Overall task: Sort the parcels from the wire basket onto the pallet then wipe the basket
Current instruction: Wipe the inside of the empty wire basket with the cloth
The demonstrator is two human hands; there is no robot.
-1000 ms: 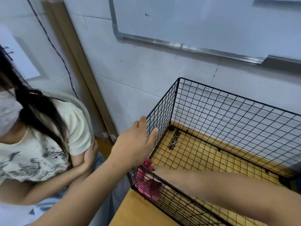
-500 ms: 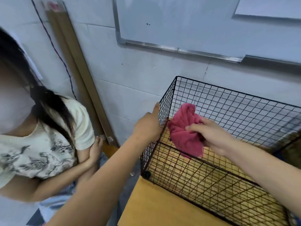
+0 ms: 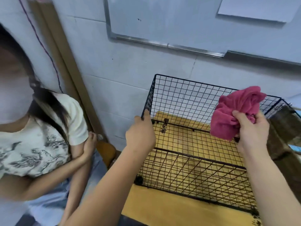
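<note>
The pink cloth (image 3: 232,115), clutched in the right hand (image 3: 251,129), has swung right; left hand (image 3: 140,136), fingers hidden, seemingly grips the basket (image 3: 187,95).

A yellow wooden table (image 3: 162,207) is seen against the wall. A black wire basket (image 3: 195,180) is set directly on it toward 1 o'clock; bare wood is left at 7 o'clock.

A second person (image 3: 40,144) sits at the left in a pale short-sleeved top printed with grey ink-style drawings, dark hair falling over one shoulder; behind them brown wooden strips (image 3: 65,62) lean against the pale wall (image 3: 122,79), a thin purple cord (image 3: 43,44) hanging beside them; a metal-framed whiteboard (image 3: 162,22) is mounted higher up, a white sheet (image 3: 257,8) near its top right; the tabletop (image 3: 171,211) is yellow wood
</note>
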